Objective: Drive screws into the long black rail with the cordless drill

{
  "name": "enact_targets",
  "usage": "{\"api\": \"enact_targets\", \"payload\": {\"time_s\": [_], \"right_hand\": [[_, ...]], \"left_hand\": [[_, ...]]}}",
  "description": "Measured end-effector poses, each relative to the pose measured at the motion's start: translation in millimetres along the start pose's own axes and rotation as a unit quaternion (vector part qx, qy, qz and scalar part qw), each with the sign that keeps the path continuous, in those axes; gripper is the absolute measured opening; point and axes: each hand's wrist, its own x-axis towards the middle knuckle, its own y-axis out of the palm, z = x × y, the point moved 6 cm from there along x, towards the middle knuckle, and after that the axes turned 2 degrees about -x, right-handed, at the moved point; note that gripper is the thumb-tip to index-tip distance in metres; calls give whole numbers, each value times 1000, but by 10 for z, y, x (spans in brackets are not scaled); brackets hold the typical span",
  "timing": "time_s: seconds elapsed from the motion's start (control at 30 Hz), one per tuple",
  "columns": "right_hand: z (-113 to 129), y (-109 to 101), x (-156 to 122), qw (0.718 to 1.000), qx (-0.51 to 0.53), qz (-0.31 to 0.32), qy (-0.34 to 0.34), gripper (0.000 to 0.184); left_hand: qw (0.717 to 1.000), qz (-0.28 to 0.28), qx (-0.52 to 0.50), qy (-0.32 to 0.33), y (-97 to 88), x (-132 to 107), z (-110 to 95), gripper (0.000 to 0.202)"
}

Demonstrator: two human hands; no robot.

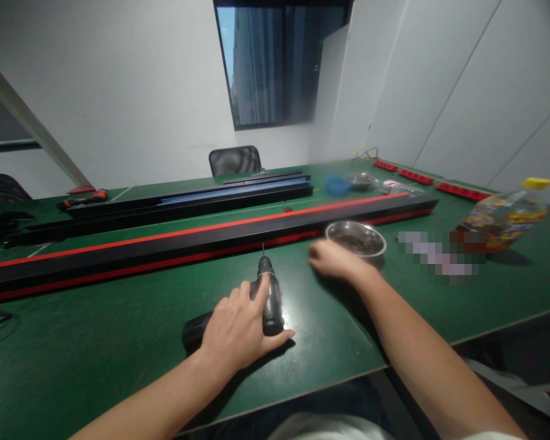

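My left hand (233, 324) is wrapped round a black cordless drill (274, 307) lying on its side on the green table. Its thin bit points away from me, towards a long black bar with red edges (201, 234). The index finger stretches along the drill's body and the thumb is behind it. My right hand (330, 258) is closed, fingers curled down near the tabletop; anything in them is hidden. Just beyond it, to the right, stands a round metal bowl (381, 247) with small dark contents I cannot make out.
Behind the long bar lie more dark bars (256, 197) and a blue strip (238, 190). To the right stands a bottle with a yellow cap (508, 220). A blurred blue container (337, 185) and red pieces (461, 190) sit farther back. An office chair (234, 161) is across the green table (119, 360).
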Motion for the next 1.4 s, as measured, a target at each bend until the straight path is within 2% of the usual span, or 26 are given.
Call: {"api": "enact_targets", "payload": {"time_s": [0.1,0.23,0.47,0.6,0.7,0.9,1.4], "right_hand": [[11,-14,25,1000,18,-24,-2,14],[0,62,101,992,119,-49,17,12],[-101,328,293,946,304,-86,75,12],[-162,360,327,918,366,-105,109,14],[-152,333,314,911,383,-100,118,13],[-85,293,292,914,387,-77,100,14],[-86,346,351,914,392,-79,66,19]], "left_hand": [[1000,0,-5,4,8,-5,6,101],[1000,3,-14,18,8,-18,13,102],[995,21,-46,91,15,-27,-41,111],[987,23,-71,139,43,-24,-74,114],[985,17,-78,151,52,-28,-78,113],[985,12,-84,152,45,-42,-72,113],[985,19,-79,150,46,-35,-79,114]]}}
